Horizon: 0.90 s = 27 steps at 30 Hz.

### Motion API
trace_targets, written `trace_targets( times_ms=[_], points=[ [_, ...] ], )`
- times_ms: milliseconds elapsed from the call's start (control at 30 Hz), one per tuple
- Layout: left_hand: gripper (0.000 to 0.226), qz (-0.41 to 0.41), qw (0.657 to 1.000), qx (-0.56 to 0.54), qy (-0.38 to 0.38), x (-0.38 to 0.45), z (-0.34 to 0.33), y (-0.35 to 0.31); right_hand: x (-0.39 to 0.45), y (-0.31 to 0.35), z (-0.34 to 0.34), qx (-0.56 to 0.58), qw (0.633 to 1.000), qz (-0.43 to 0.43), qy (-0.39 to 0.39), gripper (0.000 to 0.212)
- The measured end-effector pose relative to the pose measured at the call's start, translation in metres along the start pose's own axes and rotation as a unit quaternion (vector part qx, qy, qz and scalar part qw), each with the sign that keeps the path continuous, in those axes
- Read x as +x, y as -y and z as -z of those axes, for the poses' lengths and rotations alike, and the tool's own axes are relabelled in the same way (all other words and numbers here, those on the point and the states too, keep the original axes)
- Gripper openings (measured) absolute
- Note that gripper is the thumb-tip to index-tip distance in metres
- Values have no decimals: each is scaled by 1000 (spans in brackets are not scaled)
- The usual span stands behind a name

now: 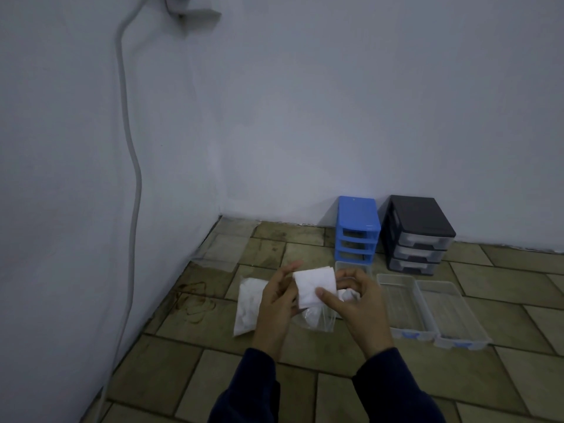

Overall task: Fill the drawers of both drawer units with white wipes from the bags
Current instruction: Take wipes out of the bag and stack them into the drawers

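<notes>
Folded white wipe (314, 285) held up between both hands above floor, in front of drawer units. Right hand (355, 306) pinches it, thumb on front face; left hand (276, 302) holds left edge, fingers partly straight.

Clear plastic bag (314, 320) below hands, full white bag (247, 305) to left.

Blue three-drawer unit (357, 228) has slots empty; two clear drawers (433, 312) on tiled floor look unfilled. Third clear drawer (354, 265) mostly hidden behind hands.

Black drawer unit (416, 236) drawers in place, contents unclear. Judged: task barely begun.
</notes>
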<state>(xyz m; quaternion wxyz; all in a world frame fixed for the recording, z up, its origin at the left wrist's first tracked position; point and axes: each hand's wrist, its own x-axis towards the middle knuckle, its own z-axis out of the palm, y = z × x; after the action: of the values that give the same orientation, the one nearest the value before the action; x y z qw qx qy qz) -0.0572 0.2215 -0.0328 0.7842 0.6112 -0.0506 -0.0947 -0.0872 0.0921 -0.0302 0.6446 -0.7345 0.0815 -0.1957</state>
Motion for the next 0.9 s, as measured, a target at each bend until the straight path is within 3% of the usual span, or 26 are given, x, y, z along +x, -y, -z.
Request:
trace_targets(
  times_ms=[233, 333, 467, 567, 667, 767, 900],
  points=[
    [31, -2, 1000, 16, 6, 0, 0, 1, 0, 0, 5, -32, 999, 2, 15, 32],
    [42, 15, 1000, 19, 9, 0, -2, 1, 0, 1, 8, -53, 998, 0, 24, 35],
    [43, -20, 998, 56, 17, -3, -3, 3, 0, 3, 12, -34, 998, 1, 45, 34],
    [42, -28, 998, 48, 2, -3, -3, 5, 0, 5, 14, 72, 992, -53, 86, 26],
    [38, -30, 999, 43, -13, -2, -1, 5, 4, 5, 17, 214, 966, -122, 82, 37],
    [37, -28, 998, 46, -19, -3, 1, 6, 6, 2, 20, 208, 969, -121, 56, 43],
    [36, -33, 997, 65, -22, -3, 2, 9, 4, 0, 23, 213, 969, -121, 26, 30]
  ],
)
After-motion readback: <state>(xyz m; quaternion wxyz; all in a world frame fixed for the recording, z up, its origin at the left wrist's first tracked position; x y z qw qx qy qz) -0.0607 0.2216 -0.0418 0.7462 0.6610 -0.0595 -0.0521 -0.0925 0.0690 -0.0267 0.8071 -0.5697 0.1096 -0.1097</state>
